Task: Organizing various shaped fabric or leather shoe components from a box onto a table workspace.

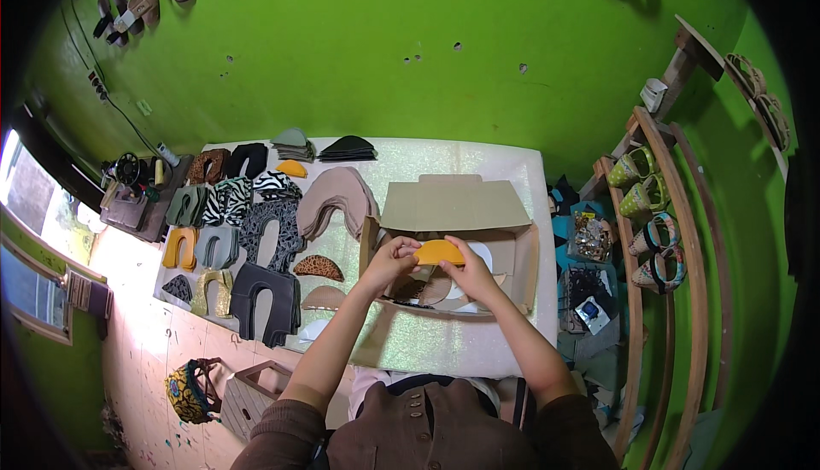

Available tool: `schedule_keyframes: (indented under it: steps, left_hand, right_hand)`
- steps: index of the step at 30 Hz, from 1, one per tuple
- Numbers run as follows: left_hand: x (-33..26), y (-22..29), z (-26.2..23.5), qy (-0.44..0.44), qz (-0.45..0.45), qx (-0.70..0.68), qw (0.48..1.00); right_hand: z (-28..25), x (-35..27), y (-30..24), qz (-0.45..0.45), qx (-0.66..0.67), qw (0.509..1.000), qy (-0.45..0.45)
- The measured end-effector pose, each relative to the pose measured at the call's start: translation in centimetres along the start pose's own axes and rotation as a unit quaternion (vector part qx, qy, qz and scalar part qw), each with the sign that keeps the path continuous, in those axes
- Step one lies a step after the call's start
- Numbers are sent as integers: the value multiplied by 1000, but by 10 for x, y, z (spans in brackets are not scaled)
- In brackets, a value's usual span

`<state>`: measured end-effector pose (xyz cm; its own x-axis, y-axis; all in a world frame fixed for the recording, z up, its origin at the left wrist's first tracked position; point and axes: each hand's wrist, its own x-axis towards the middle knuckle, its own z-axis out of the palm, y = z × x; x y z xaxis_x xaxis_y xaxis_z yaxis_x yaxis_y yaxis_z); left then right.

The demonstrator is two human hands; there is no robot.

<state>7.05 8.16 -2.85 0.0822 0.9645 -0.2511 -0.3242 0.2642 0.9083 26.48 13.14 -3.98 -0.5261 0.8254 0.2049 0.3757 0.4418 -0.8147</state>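
Above an opened cardboard box [521, 275] I hold a yellow half-moon piece [439, 253], which looks like cut shoe material. My left hand [391, 263] grips its left end between thumb and fingers. At the other end, my right hand [471, 270] pinches it, thumb in front. Inside the box, partly hidden by my hands, lie white and tan curved pieces [437, 287]. The box's lid flap [454, 205] stands raised at the back. Left of the box sit a leopard-print half-moon piece [319, 268] and a tan one [324, 297].
Stacked U-shaped pieces, including pink [335, 197], black [266, 299] and zebra-print [227, 201], cover the table's left side. A sewing machine [132, 180] stands beyond them. Wooden racks with sandals [656, 269] rise at the right, beside bins of small parts [591, 235]. A stool [252, 393] stands below left.
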Motion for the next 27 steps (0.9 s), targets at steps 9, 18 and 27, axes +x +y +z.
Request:
schedule_keyframes:
  steps: [9, 18, 27]
  left_hand:
    - [-3, 2, 9, 38, -15, 4, 999]
    - [-3, 5, 11, -38, -83, -111, 990]
    - [2, -3, 12, 68, -79, 31, 994]
  right_hand:
    - [-4, 3, 3, 216, 364, 903, -78]
    - [-21, 8, -4, 233, 512, 812, -159]
    - [-39, 7, 36, 177, 207, 948, -167]
